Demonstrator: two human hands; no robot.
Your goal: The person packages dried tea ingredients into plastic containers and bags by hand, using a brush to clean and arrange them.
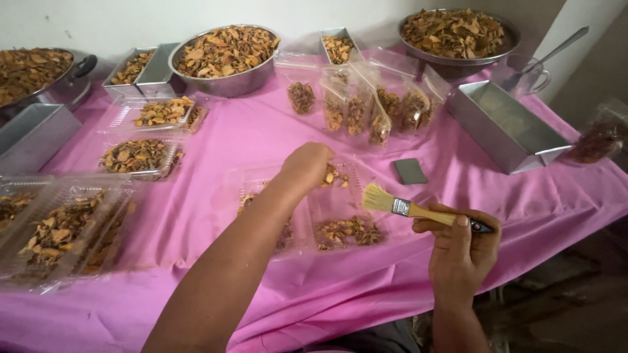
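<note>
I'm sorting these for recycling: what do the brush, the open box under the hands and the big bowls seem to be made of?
Brush: pale wooden handle, metal ferrule, light bristles, held in the right hand. Box under the left hand: thin clear plastic, glossy and see-through. Bowls: shiny grey metal, probably steel, judging by the reflections.

A smooth, faintly shiny pink cloth [261,137] covers the bench, creased at the lower edge of the frame. The bowls [226,55] and the rectangular tin [507,127] at the right are dull brushed metal, while the clamshell box [314,209] at centre is clear glossy plastic holding dry, rough brown chips [347,230]. The brush [418,210] has pale bristles, a bright metal band and a varnished wooden handle.
</note>
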